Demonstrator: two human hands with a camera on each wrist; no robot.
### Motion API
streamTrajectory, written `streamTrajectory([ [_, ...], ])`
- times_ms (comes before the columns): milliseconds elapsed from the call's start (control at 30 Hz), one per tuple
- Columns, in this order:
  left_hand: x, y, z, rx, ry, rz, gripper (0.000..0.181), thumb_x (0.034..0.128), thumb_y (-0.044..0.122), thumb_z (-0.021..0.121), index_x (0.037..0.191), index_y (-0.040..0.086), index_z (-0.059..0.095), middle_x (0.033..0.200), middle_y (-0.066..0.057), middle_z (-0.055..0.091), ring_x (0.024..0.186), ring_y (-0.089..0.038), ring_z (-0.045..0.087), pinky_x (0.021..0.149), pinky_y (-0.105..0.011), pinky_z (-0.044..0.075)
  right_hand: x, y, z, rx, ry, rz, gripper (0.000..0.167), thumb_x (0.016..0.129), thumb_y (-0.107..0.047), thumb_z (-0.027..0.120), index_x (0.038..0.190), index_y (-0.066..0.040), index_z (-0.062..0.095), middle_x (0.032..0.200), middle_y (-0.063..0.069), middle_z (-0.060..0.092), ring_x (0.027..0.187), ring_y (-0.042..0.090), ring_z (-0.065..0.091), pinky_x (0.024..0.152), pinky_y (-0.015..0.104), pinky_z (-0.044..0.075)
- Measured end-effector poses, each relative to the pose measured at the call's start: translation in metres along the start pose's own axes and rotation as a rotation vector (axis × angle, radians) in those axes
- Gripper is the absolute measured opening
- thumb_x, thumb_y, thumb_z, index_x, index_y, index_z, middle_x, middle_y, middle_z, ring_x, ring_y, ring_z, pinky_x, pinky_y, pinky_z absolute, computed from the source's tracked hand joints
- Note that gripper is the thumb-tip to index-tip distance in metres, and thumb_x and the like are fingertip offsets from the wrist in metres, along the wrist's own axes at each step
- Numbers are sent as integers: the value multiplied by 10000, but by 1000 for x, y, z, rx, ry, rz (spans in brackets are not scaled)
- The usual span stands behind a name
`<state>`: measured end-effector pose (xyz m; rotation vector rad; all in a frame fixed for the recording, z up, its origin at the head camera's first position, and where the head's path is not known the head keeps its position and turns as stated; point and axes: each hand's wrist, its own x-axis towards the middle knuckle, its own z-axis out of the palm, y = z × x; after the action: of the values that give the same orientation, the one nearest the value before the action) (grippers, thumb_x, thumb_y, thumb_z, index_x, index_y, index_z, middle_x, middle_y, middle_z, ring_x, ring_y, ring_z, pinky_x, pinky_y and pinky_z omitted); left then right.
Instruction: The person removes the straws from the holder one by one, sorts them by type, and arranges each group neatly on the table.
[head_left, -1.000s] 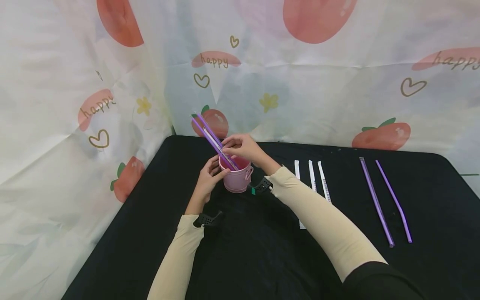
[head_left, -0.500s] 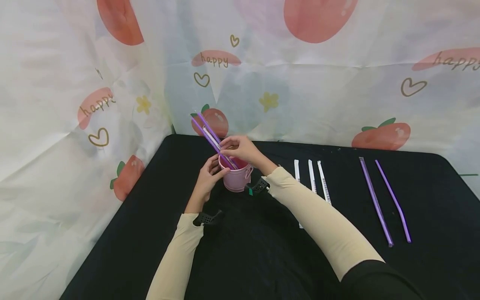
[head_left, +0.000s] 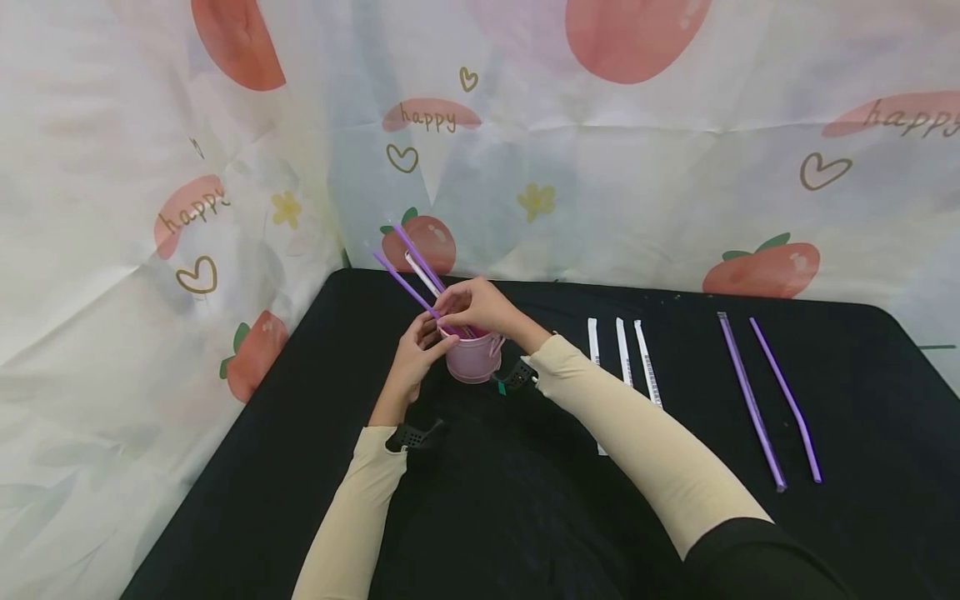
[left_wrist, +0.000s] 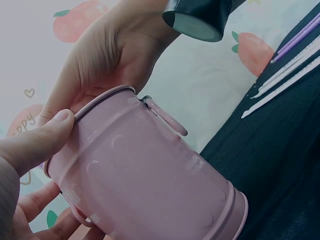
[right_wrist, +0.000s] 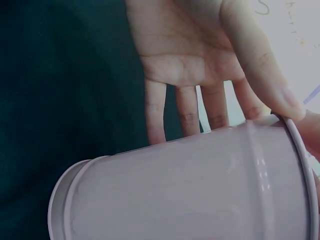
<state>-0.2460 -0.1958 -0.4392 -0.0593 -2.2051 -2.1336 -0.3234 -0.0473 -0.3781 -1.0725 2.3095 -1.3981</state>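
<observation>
A pink bucket [head_left: 474,360] stands on the black-covered table. My left hand [head_left: 411,358] grips its left side, the thumb on the rim and the fingers around the wall, as the left wrist view shows. Over the bucket's mouth, my right hand [head_left: 483,307] pinches a purple straw [head_left: 401,282] that leans out to the left. Another purple straw [head_left: 415,252] and a white paper-wrapped straw [head_left: 422,273] lean out behind it. The straws' lower ends are hidden by the hand and the bucket.
Several white paper-wrapped straws [head_left: 626,353] lie to the right of the bucket, partly behind my right sleeve. Farther right lie a wrapped purple straw [head_left: 752,402] and a bent purple straw [head_left: 787,400]. A printed cloth [head_left: 637,183] hangs behind the table.
The front purple straw has swung left, away from the white-wrapped one. My right hand has shifted slightly lower over the bucket. My left hand and the bucket have stayed in place.
</observation>
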Motion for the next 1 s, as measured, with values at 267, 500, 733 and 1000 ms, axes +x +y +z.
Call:
streamTrajectory([
  [267, 0, -2, 1, 13, 4, 22, 582, 873, 201, 662, 1365, 55, 387, 1374, -190, 448, 1288, -336, 442, 1077, -478, 372, 2, 2, 1, -53, -31, 2, 153, 803, -127, 737, 927, -41, 714, 869, 103, 724, 757, 106, 662, 718, 234, 534],
  [500, 1, 4, 3, 9, 8, -26, 550, 894, 104, 625, 1378, 47, 372, 1394, -194, 428, 1308, -335, 417, 1098, -476, 346, 3, 2, 0, -81, -62, -2, 128, 836, -143, 706, 921, -48, 716, 827, 88, 712, 608, 71, 562, 581, 192, 463],
  [733, 0, 4, 2, 8, 6, -32, 578, 890, 109, 631, 1400, 77, 362, 1405, -168, 425, 1305, -318, 419, 1093, -471, 355, 1, 1, -4, -14, -69, 32, 166, 874, -142, 661, 983, -24, 701, 884, 105, 714, 691, 116, 632, 680, 258, 552],
  [1000, 0, 2, 2, 10, 13, -29, 593, 883, 112, 641, 1407, 99, 365, 1398, -162, 425, 1301, -317, 420, 1090, -475, 357, 0, 1, -6, 104, -56, 51, 213, 896, -128, 628, 1055, 5, 680, 967, 166, 705, 784, 110, 667, 738, 333, 580],
])
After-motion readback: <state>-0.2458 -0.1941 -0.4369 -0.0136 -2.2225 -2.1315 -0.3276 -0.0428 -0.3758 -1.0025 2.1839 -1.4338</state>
